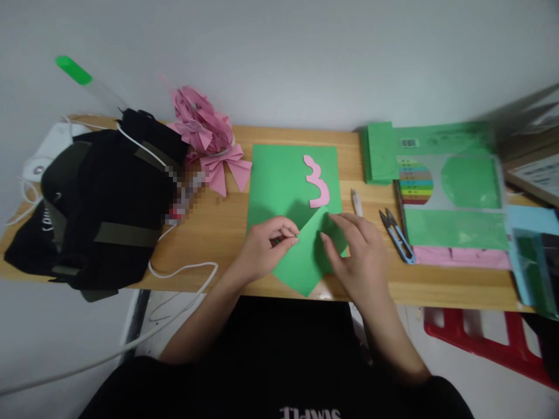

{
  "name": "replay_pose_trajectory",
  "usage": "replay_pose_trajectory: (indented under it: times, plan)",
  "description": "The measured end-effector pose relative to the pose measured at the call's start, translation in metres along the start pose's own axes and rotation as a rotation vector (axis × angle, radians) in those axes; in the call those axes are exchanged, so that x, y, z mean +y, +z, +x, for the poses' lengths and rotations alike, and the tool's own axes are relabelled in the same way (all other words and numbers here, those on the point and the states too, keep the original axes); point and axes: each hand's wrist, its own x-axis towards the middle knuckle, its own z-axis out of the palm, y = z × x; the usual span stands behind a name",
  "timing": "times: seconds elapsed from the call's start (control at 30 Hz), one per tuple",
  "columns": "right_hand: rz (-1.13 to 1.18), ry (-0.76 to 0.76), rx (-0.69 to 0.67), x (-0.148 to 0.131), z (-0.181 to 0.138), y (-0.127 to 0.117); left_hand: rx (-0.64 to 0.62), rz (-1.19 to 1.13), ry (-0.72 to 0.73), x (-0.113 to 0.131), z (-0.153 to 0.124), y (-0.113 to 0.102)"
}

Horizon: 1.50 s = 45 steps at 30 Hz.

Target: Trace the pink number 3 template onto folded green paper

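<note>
A green paper sheet [279, 180] lies in the middle of the wooden table [218, 227], with a pink cut-out numeral 3 [317, 182] resting on it. A smaller green sheet [305, 262] sits turned like a diamond at the front edge. My left hand [264, 249] is closed in a pinch on that sheet's left corner. My right hand [360, 256] presses down on the sheet's right side with its fingers together and bent. Part of the sheet is hidden under my right hand.
A black bag [100, 203] with white cords fills the table's left end. Pink paper bows [209, 139] lie behind it. Small blue snips [397, 235] and a white pen [357, 202] lie right of my hands. Stacks of green, pink and blue paper [454, 198] cover the right end.
</note>
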Motion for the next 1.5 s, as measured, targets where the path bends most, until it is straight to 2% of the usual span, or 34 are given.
replay_pose_trajectory:
  times: [0.27,0.5,0.6,0.77,0.9,1.03,1.23,1.37,1.43,1.5]
  plan:
    - [0.286,0.146,-0.024,0.004,0.004,0.001,-0.008,0.0,0.007,-0.001,0.0,0.001]
    - [0.397,0.299,-0.01,0.01,0.009,-0.004,-0.028,0.04,0.017,0.004,-0.003,0.0]
    - [0.516,0.352,-0.021,0.014,0.013,-0.008,-0.048,0.067,0.034,0.01,-0.004,-0.002]
    - [0.759,0.344,-0.075,0.008,0.017,-0.014,-0.053,0.194,0.081,0.023,-0.001,0.0]
    - [0.766,0.295,-0.108,-0.006,0.016,-0.019,-0.076,0.183,0.149,0.037,0.004,0.01]
    - [0.756,0.301,-0.078,-0.009,0.011,-0.028,-0.064,0.195,0.202,0.046,0.001,0.013]
    - [0.77,0.373,0.06,0.014,0.007,-0.047,-0.173,0.347,0.216,0.038,-0.016,-0.01]
    - [0.774,0.372,0.021,0.031,0.005,-0.056,-0.286,0.402,0.288,0.031,-0.028,-0.029]
    - [0.758,0.409,0.059,0.037,0.005,-0.064,-0.338,0.434,0.284,0.032,-0.031,-0.038]
    - [0.737,0.43,0.113,0.04,0.007,-0.073,-0.336,0.431,0.24,0.035,-0.032,-0.044]
